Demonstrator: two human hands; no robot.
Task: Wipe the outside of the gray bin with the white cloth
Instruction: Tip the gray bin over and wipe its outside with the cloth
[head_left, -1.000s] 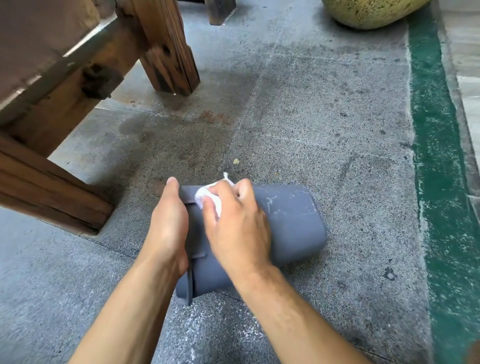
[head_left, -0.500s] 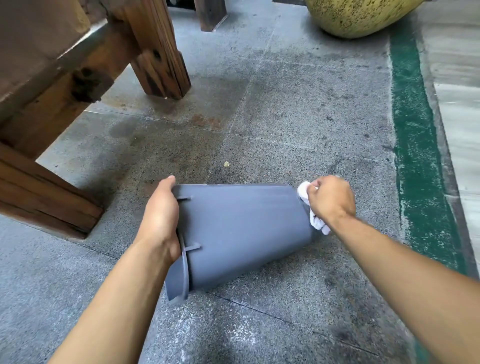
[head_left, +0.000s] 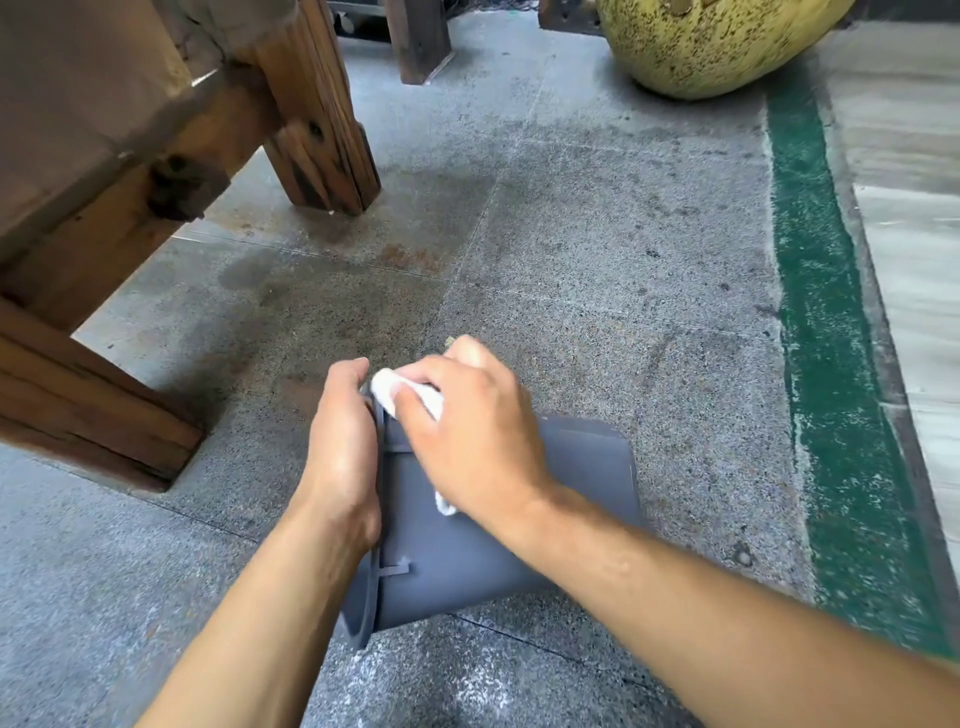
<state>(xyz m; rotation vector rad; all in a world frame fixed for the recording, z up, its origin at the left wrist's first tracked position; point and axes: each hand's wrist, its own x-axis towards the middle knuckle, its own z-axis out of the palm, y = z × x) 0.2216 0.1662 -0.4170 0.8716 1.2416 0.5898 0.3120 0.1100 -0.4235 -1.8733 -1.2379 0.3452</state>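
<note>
The gray bin (head_left: 582, 483) lies on its side on the stone floor, rim toward the left, base toward the right. My left hand (head_left: 343, 447) grips the rim end and holds it steady. My right hand (head_left: 467, 431) is closed around the bunched white cloth (head_left: 387, 389) and presses it on the bin's upper side, close to the rim and right next to my left hand. A bit of cloth also pokes out below my right palm. My right hand and forearm hide much of the bin's middle.
A heavy wooden bench frame (head_left: 119, 249) stands at the left, one leg (head_left: 322, 135) further back. A large speckled yellow-green pot (head_left: 711, 41) sits at the top right. A green painted stripe (head_left: 831, 364) runs along the floor on the right.
My right hand with the cloth has swept back from the bin's base end on the right to the rim end beside my left hand. The left hand keeps its hold.
</note>
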